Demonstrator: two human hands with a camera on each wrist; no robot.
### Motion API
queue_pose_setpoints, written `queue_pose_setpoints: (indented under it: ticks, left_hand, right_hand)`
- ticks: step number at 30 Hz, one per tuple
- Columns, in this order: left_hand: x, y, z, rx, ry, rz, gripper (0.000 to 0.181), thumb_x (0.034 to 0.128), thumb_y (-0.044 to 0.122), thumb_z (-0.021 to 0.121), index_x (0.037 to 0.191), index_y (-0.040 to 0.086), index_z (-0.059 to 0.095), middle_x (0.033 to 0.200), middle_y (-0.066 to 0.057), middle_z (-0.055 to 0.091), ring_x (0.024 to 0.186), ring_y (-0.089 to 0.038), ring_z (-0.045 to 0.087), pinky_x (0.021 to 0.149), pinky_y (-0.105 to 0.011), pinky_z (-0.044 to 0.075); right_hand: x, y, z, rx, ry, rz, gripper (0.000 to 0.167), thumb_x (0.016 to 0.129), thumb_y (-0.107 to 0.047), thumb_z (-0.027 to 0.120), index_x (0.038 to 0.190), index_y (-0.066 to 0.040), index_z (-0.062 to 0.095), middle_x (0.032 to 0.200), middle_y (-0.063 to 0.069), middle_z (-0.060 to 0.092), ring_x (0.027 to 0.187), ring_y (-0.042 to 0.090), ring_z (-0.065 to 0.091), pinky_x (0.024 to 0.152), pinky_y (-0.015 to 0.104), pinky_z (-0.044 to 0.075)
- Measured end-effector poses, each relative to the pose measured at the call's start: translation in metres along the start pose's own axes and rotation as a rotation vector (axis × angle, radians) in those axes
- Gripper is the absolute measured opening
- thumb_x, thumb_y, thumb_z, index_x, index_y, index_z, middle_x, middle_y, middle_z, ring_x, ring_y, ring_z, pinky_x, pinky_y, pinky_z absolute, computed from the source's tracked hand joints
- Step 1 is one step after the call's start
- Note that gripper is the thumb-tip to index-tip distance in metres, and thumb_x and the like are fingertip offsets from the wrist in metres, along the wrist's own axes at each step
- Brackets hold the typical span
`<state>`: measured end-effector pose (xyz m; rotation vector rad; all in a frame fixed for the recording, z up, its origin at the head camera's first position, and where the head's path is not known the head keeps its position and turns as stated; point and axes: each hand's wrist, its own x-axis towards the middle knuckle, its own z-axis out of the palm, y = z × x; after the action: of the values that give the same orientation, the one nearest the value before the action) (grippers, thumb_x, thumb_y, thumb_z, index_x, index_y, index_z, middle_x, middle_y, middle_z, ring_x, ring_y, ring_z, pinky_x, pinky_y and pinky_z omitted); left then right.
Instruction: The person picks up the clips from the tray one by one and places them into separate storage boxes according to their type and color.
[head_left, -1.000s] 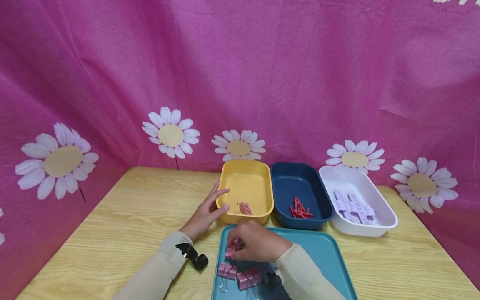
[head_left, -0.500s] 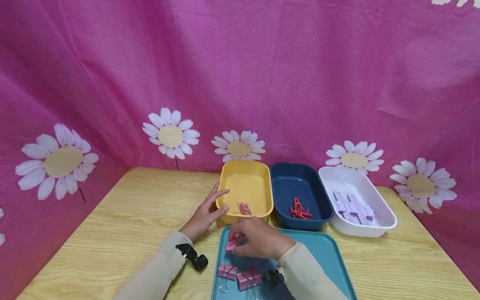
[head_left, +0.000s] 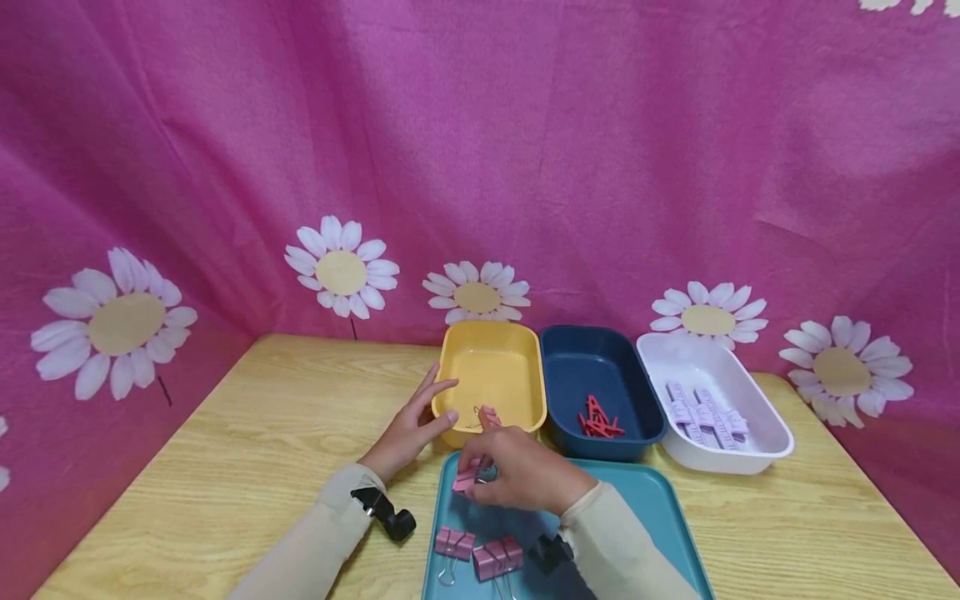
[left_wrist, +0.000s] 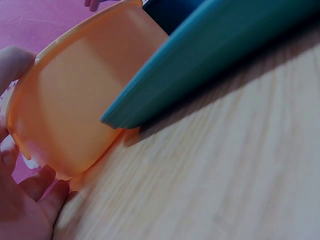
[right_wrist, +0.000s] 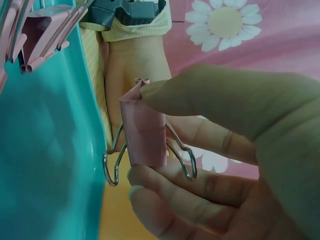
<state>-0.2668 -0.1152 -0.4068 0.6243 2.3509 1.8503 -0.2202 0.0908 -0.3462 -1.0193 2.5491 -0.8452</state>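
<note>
My right hand (head_left: 528, 471) pinches a pink binder clip (right_wrist: 145, 132) between thumb and fingers, above the far left part of the teal tray (head_left: 622, 492). Both wire handles of that clip stick out sideways in the right wrist view. Two more pink binder clips, one smaller (head_left: 455, 542) and one larger (head_left: 498, 558), lie on the tray nearer the front. At the near left corner of the yellow bin (head_left: 495, 362), my left hand (head_left: 405, 435) holds the rim, thumb and a finger over it. Inside, another pink clip (head_left: 489, 412) is partly covered by my right hand.
Right of the yellow bin stands a dark blue bin (head_left: 592, 362) with several red clothespin-like clips (head_left: 598, 418). Beyond it, a white bin (head_left: 693, 358) holds several lilac pieces (head_left: 705, 415). A pink flowered cloth (head_left: 570, 167) hangs behind the wooden table (head_left: 300, 442).
My right hand has risen slightly toward the yellow bin with the binder clip, turning it a little. The left hand stays at the bin's rim.
</note>
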Motion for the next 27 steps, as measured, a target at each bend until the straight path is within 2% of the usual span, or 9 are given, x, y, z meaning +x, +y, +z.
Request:
queue_pose_setpoints:
  ticks: [2, 5, 7, 13, 15, 18, 22, 25, 27]
  left_hand:
    - [0.000, 0.001, 0.000, -0.003, 0.002, -0.004, 0.055, 0.0967, 0.020, 0.060, 0.147, 0.010, 0.040, 0.163, -0.004, -0.001, 0.147, -0.028, 0.009, 0.115, -0.046, 0.021]
    - [0.000, 0.001, 0.000, -0.006, 0.004, -0.003, 0.054, 0.0967, 0.020, 0.060, 0.146, 0.011, 0.040, 0.163, -0.004, 0.000, 0.147, -0.028, 0.010, 0.115, -0.045, 0.022]
    - [0.000, 0.001, 0.000, -0.007, 0.006, -0.002, 0.054, 0.0967, 0.020, 0.060, 0.146, 0.011, 0.041, 0.163, -0.004, 0.000, 0.147, -0.028, 0.011, 0.115, -0.044, 0.022]
    - [0.000, 0.000, 0.000, -0.011, 0.004, 0.003, 0.055, 0.0964, 0.020, 0.060, 0.146, 0.009, 0.040, 0.162, -0.003, 0.000, 0.147, -0.027, 0.011, 0.115, -0.044, 0.022]
    - [0.000, 0.000, 0.000, -0.012, 0.001, 0.006, 0.055, 0.0965, 0.020, 0.060, 0.147, 0.008, 0.040, 0.162, -0.003, 0.000, 0.147, -0.027, 0.011, 0.115, -0.045, 0.022]
    - [0.000, 0.000, 0.000, -0.011, -0.001, 0.005, 0.056, 0.0964, 0.020, 0.060, 0.147, 0.008, 0.039, 0.162, -0.003, 0.000, 0.147, -0.027, 0.010, 0.116, -0.045, 0.022]
    - [-0.001, 0.000, 0.000, -0.004, -0.001, 0.004, 0.055, 0.0965, 0.021, 0.060, 0.147, 0.009, 0.040, 0.162, -0.003, 0.000, 0.147, -0.027, 0.010, 0.116, -0.046, 0.021]
    - [-0.001, 0.001, -0.001, 0.007, -0.004, -0.001, 0.056, 0.0967, 0.022, 0.060, 0.147, 0.010, 0.039, 0.162, -0.003, 0.000, 0.147, -0.026, 0.009, 0.116, -0.046, 0.021]
    - [-0.001, 0.001, -0.001, 0.011, -0.004, -0.005, 0.056, 0.0967, 0.023, 0.060, 0.147, 0.010, 0.039, 0.163, -0.003, 0.000, 0.147, -0.026, 0.009, 0.116, -0.046, 0.021]
  right_hand:
    - [-0.001, 0.000, -0.001, -0.007, 0.006, 0.014, 0.019, 0.082, -0.024, 0.078, 0.099, -0.020, 0.072, 0.092, -0.016, 0.067, 0.122, 0.016, 0.054, 0.093, 0.033, 0.051]
    - [-0.002, -0.001, -0.002, -0.020, 0.020, 0.021, 0.015, 0.082, -0.025, 0.078, 0.095, -0.023, 0.071, 0.095, -0.017, 0.067, 0.142, 0.025, 0.029, 0.106, 0.042, 0.041]
    - [-0.003, -0.001, -0.002, -0.019, 0.024, 0.024, 0.014, 0.082, -0.025, 0.078, 0.093, -0.025, 0.071, 0.095, -0.017, 0.068, 0.144, 0.027, 0.022, 0.109, 0.045, 0.036]
    - [-0.005, 0.000, -0.004, -0.023, 0.052, 0.003, 0.014, 0.081, -0.022, 0.079, 0.093, -0.023, 0.071, 0.093, -0.016, 0.068, 0.143, 0.029, 0.024, 0.109, 0.044, 0.037]
    - [-0.005, 0.000, -0.005, -0.026, 0.062, -0.003, 0.014, 0.081, -0.022, 0.079, 0.093, -0.023, 0.070, 0.093, -0.016, 0.067, 0.142, 0.028, 0.027, 0.107, 0.041, 0.040]
    - [-0.004, 0.002, -0.006, -0.023, 0.074, -0.018, 0.015, 0.081, -0.022, 0.079, 0.093, -0.022, 0.070, 0.091, -0.015, 0.067, 0.137, 0.025, 0.039, 0.096, 0.032, 0.049]
    - [-0.003, 0.003, -0.009, -0.024, 0.088, -0.025, 0.016, 0.082, -0.023, 0.078, 0.095, -0.021, 0.069, 0.093, -0.013, 0.066, 0.116, 0.015, 0.057, 0.078, 0.021, 0.054]
    - [-0.004, 0.004, -0.010, -0.021, 0.091, -0.008, 0.017, 0.082, -0.024, 0.078, 0.096, -0.021, 0.069, 0.096, -0.011, 0.067, 0.101, 0.010, 0.061, 0.074, 0.018, 0.053]
    - [-0.004, 0.004, -0.012, -0.014, 0.095, 0.004, 0.017, 0.082, -0.024, 0.078, 0.096, -0.022, 0.070, 0.100, -0.010, 0.067, 0.097, 0.011, 0.062, 0.074, 0.019, 0.053]
